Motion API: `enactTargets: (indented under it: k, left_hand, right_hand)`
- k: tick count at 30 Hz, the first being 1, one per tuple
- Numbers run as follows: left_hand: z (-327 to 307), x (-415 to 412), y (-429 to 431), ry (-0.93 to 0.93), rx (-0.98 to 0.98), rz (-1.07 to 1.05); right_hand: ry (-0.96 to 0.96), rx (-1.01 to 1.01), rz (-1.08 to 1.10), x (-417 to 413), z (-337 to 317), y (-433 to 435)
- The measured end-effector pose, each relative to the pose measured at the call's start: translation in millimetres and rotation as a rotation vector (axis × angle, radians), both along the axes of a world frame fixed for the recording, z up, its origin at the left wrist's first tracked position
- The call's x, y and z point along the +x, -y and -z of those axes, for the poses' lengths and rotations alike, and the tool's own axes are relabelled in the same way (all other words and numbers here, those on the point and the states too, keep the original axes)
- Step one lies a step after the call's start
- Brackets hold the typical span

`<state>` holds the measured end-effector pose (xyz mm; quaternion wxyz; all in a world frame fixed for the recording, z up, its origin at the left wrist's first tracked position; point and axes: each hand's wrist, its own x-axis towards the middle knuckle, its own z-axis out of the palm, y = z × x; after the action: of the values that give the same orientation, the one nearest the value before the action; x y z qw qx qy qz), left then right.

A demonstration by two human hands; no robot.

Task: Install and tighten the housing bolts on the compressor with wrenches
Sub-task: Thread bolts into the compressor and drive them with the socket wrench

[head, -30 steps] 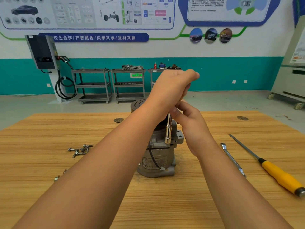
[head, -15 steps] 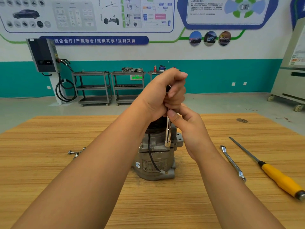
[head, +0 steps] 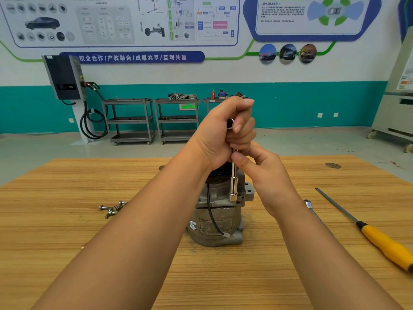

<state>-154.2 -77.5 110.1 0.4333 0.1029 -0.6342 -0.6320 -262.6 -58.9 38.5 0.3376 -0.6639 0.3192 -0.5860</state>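
1. Grey metal compressor [head: 218, 215] stood upright on the wooden table [head: 67, 220].
2. Above the compressor, the left hand [head: 225, 133] gripped the socket wrench [head: 233, 186] handle, and the right hand [head: 263, 175] pinched its shaft.
3. Its socket end met the compressor's upper flange.
4. Loose bolts [head: 111, 209] lay left of the compressor, with a flat wrench [head: 309, 205] and a yellow-handled screwdriver [head: 384, 242] to its right.

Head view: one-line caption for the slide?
Left hand grips the socket wrench, right hand pinches its shaft, socket down on the upright compressor; loose bolts lie on the table.
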Motion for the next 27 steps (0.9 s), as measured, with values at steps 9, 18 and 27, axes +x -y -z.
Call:
enactTargets:
  k: [9, 18, 27]
  left_hand:
    - [-21.1, -0.7, -27.1, -0.099, -0.105, -0.184]
    - [30.0, 28.2, -57.5, 0.211, -0.201, -0.488]
    - [110.7, 92.9, -67.4, 0.437, -0.076, -0.875]
  right_hand:
    - [0.025, -0.099, 0.014, -1.3, -26.4, -10.0]
    - [-0.057, -0.097, 0.149, -13.8, 6.0, -26.7]
    - [0.249, 0.179, 0.344, -24.4, 86.1, -10.4]
